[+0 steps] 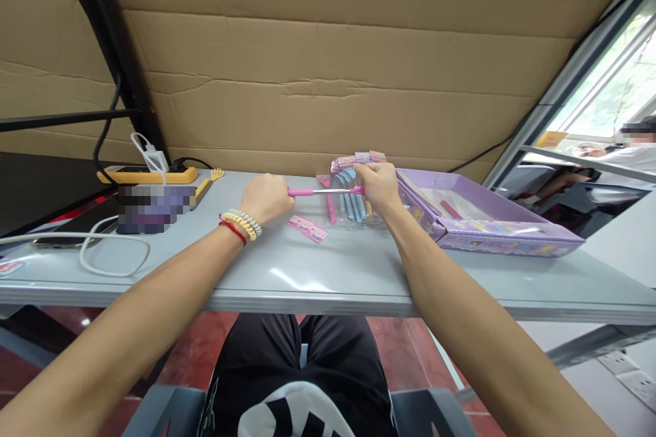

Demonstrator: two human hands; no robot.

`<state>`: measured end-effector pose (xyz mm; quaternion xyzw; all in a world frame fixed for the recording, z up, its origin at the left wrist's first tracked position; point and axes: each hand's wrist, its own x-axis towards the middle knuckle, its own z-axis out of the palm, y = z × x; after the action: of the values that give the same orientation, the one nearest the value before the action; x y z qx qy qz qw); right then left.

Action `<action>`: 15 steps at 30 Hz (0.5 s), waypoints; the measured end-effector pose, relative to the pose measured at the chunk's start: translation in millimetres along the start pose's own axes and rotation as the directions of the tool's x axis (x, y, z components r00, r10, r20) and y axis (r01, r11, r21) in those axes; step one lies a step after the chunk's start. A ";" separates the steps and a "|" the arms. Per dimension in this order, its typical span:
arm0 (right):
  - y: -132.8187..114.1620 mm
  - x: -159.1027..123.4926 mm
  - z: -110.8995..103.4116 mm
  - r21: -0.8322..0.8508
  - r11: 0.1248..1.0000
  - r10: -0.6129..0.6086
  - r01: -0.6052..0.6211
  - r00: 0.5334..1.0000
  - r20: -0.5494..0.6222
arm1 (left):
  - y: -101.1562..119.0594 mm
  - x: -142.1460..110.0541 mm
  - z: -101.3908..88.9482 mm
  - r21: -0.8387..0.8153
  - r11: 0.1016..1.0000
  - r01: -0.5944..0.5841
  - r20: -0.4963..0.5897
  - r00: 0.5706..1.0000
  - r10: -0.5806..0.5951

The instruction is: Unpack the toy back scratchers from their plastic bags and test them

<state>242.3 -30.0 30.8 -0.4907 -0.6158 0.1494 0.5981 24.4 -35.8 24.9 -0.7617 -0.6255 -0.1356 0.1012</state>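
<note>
Over the grey table [359, 280] I hold a thin pink rod with a silver metal shaft [322, 192] stretched level between both hands. My left hand [266, 196] is a closed fist on its pink handle end. My right hand [379, 186] pinches the other pink end. Just behind and under the rod lies a clear bag of blue and pink sticks [348, 205]. A small pink printed card [307, 228] lies flat on the table below the rod. Beaded bracelets ring my left wrist.
A lilac printed box lid [492, 218] lies open at the right. At the left are a yellow power strip with a white charger [148, 171], a yellow fork-like tool [209, 181], a phone and a white cable [113, 259]. A cardboard wall [328, 82] stands behind. Another person sits far right.
</note>
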 end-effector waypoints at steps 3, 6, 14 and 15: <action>-3.9 -0.4 1.1 -0.006 1.000 -0.017 0.017 0.999 -0.032 | 7.4 -4.6 -7.2 0.018 1.000 0.014 0.017 1.000 -0.015; -7.1 -1.4 2.5 -0.021 0.999 -0.043 0.042 0.998 -0.047 | 12.5 -9.1 -13.8 0.031 0.999 0.041 0.005 0.999 -0.041; -6.1 -4.7 8.7 -0.022 1.000 -0.011 0.011 1.000 0.002 | 12.0 -12.3 -12.1 0.010 0.999 0.048 -0.019 0.999 -0.048; -6.1 -4.1 8.0 0.004 1.000 0.000 0.000 1.000 0.024 | 10.2 -10.8 -9.6 -0.018 0.999 0.034 -0.011 0.999 -0.034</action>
<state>231.8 -32.9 31.2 -0.4876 -0.6228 0.1563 0.5915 31.7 -50.9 30.6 -0.7510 -0.6366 -0.1472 0.0957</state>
